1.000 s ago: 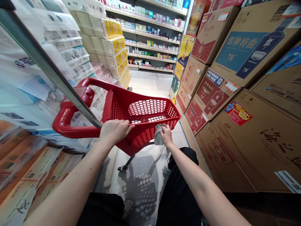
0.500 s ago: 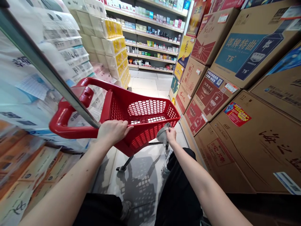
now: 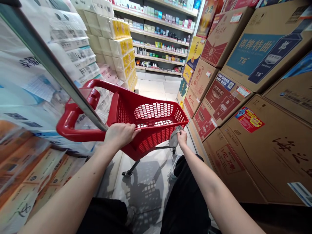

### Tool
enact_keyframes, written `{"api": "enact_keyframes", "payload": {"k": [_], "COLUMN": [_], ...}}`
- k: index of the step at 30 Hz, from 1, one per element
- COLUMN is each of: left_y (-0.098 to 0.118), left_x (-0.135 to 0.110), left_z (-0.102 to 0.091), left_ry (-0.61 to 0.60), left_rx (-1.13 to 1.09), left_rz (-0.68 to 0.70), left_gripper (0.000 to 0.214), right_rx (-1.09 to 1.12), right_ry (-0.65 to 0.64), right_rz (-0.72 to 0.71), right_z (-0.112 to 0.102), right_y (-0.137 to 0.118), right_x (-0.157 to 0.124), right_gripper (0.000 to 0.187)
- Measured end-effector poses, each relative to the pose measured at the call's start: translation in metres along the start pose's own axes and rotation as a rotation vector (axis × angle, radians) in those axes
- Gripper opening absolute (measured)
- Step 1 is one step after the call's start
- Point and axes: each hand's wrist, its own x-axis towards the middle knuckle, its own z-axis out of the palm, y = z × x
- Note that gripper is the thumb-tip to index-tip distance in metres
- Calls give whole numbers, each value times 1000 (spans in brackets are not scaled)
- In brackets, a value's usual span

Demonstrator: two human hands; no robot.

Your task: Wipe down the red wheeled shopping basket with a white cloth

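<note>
My left hand point(image 3: 120, 135) grips the near rim of a red plastic shopping trolley basket point(image 3: 148, 144), which has a perforated floor and walls. At the basket's right corner, my right hand point(image 3: 181, 137) pinches a crumpled grey cloth point(image 3: 174, 138). The cloth hangs against the outside of the basket, close to its rim. Nothing lies inside the basket. A curved red handle point(image 3: 69, 125) sits to the left of my left hand. Below the basket stands a small castor wheel point(image 3: 127, 173).
Wrapped tissue packs point(image 3: 48, 65) are stacked high along the left, with a metal rail point(image 3: 65, 81) crossing in front. Cardboard liquor cartons point(image 3: 255, 58) form a wall on the right. A tiled aisle point(image 3: 153, 86) leads to stocked shelves point(image 3: 158, 42).
My right hand and the grey cloth have moved rightward along the basket's edge. My left hand stays on the rim.
</note>
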Motion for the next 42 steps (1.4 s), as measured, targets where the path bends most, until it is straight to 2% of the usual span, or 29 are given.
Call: {"api": "enact_keyframes", "payload": {"k": [4, 9, 11, 14, 18, 20, 25, 30, 33, 37, 42], "left_y": [2, 6, 8, 9, 9, 9, 6, 1, -1, -3, -2], "left_x": [1, 1, 1, 1, 1, 0, 0, -2, -5, -9, -9], "left_z": [0, -3, -4, -6, -5, -5, -5, -3, -1, 0, -5], "left_ry": [0, -12, -15, -11, 5, 8, -6, 2, 28, 64, 117], "left_rx": [0, 1, 7, 21, 26, 17, -13, 10, 10, -8, 30], "left_rz": [-21, -31, -38, -37, -25, -21, -2, 8, 27, 34, 85], "left_gripper": [60, 59, 57, 55, 54, 54, 51, 49, 48, 45, 37], "right_rx": [31, 71, 71, 67, 96, 79, -63, -31, -126, -410, -631], "right_ry": [-75, 26, 13, -23, 40, -19, -295, -442, -489, -419, -332], "right_rz": [-72, -66, -57, -83, -242, -348, -632, -847, -910, -784, -717], "right_z": [0, 17, 19, 11, 2, 5, 31, 47, 40, 18, 2], "right_y": [-13, -34, -40, -51, -82, -100, -133, -156, -158, -138, -112], "right_x": [-9, -18, -18, -19, -24, -26, -37, -47, -41, -22, -6], "right_gripper": [19, 18, 19, 21, 30, 35, 45, 53, 48, 33, 32]}}
